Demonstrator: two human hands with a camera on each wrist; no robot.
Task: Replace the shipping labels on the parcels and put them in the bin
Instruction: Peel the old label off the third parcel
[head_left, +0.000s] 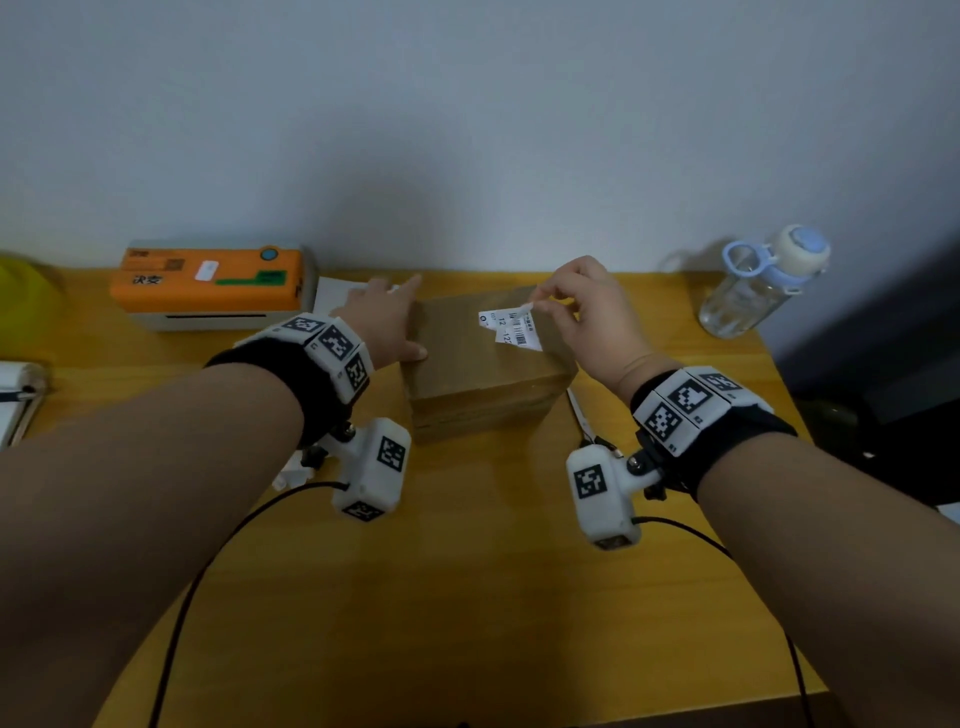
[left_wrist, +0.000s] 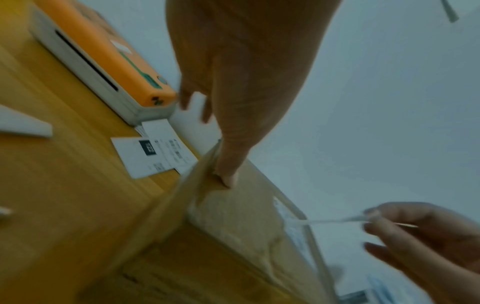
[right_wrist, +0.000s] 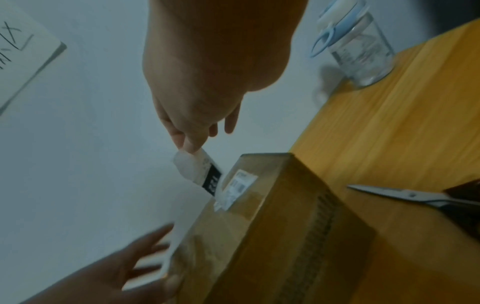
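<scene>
A brown cardboard parcel (head_left: 483, 364) stands on the wooden table (head_left: 467, 571), near the wall. My left hand (head_left: 400, 312) lies flat against the parcel's left side with straight fingers, and its thumb (left_wrist: 228, 179) presses on the top edge of the parcel (left_wrist: 233, 236). My right hand (head_left: 537, 304) pinches the upper end of a white shipping label (head_left: 511, 325) between thumb and forefinger. In the right wrist view the label (right_wrist: 205, 174) curls up off the parcel (right_wrist: 272, 236), while its lower end still sticks to the top. No bin is in view.
An orange-and-white label printer (head_left: 213, 286) sits at the back left. Loose printed labels (left_wrist: 155, 152) lie between it and the parcel. Scissors (right_wrist: 402, 194) lie right of the parcel. A clear water bottle (head_left: 763, 280) stands at the back right corner. A notebook (head_left: 15, 400) lies at the left edge.
</scene>
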